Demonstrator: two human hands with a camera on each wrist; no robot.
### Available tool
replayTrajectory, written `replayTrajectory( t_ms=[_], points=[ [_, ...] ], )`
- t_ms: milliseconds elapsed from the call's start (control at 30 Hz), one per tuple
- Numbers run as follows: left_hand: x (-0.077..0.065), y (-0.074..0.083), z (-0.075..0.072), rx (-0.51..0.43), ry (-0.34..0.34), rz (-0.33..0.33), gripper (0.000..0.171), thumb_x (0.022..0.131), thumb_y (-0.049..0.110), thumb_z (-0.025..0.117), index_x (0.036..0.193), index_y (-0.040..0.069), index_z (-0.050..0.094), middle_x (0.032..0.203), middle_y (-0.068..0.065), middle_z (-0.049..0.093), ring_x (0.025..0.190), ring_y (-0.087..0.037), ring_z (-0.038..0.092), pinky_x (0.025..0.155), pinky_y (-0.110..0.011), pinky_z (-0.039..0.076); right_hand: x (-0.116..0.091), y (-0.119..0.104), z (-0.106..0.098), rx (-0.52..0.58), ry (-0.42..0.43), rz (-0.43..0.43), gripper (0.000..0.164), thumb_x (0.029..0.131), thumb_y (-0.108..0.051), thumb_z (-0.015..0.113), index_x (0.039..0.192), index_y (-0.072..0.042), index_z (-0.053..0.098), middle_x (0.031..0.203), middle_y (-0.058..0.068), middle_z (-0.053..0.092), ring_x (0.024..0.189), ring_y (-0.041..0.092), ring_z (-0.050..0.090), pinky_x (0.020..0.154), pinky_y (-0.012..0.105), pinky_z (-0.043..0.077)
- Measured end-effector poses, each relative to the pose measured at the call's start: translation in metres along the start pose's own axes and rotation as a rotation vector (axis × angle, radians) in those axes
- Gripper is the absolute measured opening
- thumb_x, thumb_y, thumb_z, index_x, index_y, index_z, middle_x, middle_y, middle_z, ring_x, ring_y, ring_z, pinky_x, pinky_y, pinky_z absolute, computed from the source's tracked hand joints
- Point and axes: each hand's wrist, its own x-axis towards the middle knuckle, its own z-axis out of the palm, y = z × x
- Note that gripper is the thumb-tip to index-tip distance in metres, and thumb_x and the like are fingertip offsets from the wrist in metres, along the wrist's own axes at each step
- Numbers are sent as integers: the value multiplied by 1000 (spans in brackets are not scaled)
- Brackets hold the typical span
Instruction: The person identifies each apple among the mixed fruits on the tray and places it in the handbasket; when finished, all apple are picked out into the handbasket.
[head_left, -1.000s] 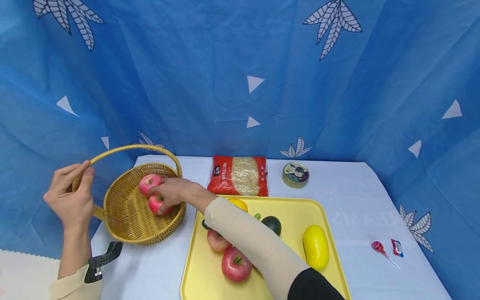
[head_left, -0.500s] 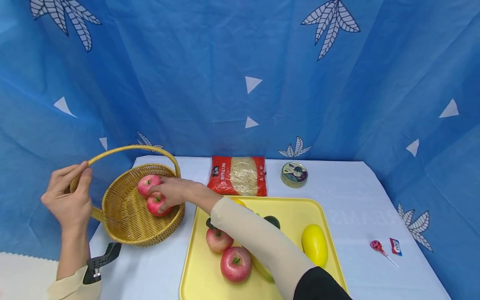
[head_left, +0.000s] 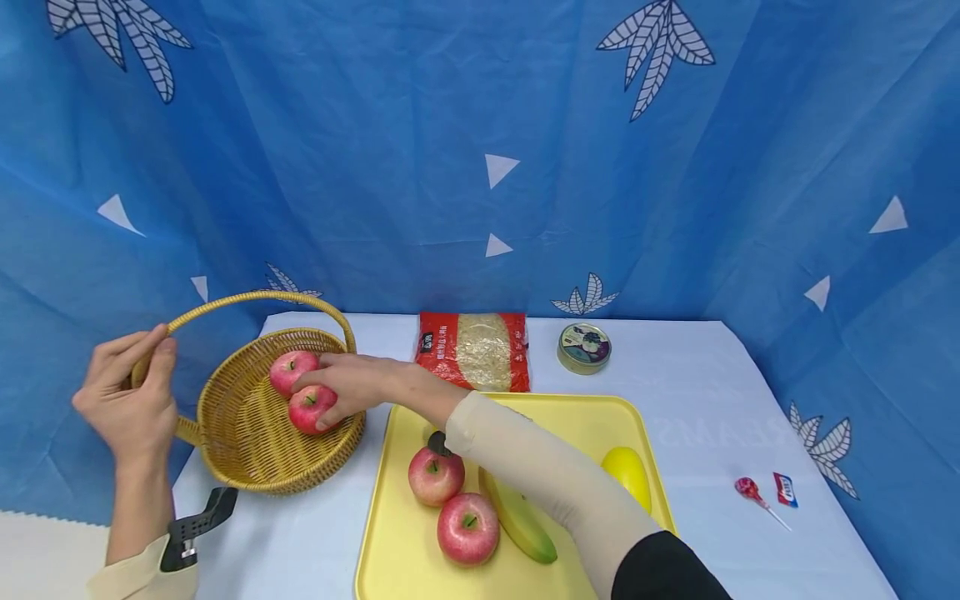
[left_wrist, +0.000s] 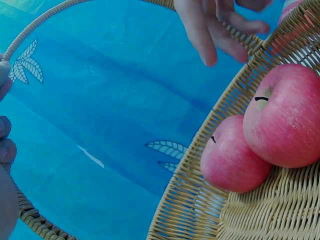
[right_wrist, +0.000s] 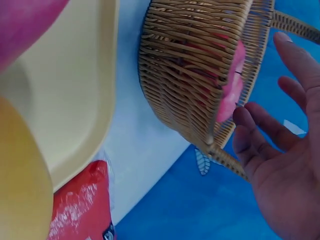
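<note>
My left hand [head_left: 131, 392] grips the arched handle [head_left: 247, 298] of a wicker basket [head_left: 281, 483], which stands tilted at the table's left. Two red apples lie inside: an upper apple [head_left: 291, 371] and a lower apple [head_left: 310, 408], touching each other in the left wrist view. Over the basket's right side reaches my right hand [head_left: 348, 385], overlapping the apples in the head view. Both wrist views show this right hand [right_wrist: 292, 150] apart from the apples, fingers loosely bent and holding nothing. Only the left hand's fingertips [left_wrist: 6, 145] show at the left wrist view's edge.
A yellow tray [head_left: 405, 575] holds two more apples [head_left: 468, 529], a banana [head_left: 521, 521] and a yellow oblong fruit [head_left: 628, 473], partly behind the right sleeve. Behind it lie a red packet [head_left: 480, 350] and a round tin [head_left: 584, 347]. A lollipop [head_left: 750, 490] lies right.
The right forearm has shifted slightly down and right across the tray, uncovering the banana and covering more of the yellow fruit. The left hand keeps its grip; the whole view has drifted slightly left.
</note>
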Motion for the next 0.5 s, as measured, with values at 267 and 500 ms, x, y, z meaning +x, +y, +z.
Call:
replayTrajectory(
  t_ms=[267,500],
  points=[
    [0,0,0,20,-4,0,15,86,-5,74,100,-9,75,94,1,72,88,-6,61,71,-12,45,-30,0,-9,-14,16,-49,69,89,-57,69,150,-38,44,142,-5,47,128,5,42,102,20,40],
    [-1,1,0,48,-8,-11,15,88,-1,74,102,-8,76,95,3,71,89,-5,61,71,-12,45,-60,3,-8,1,47,-126,66,89,-53,71,148,-32,49,126,-7,50,106,5,47,89,15,41]
  ],
)
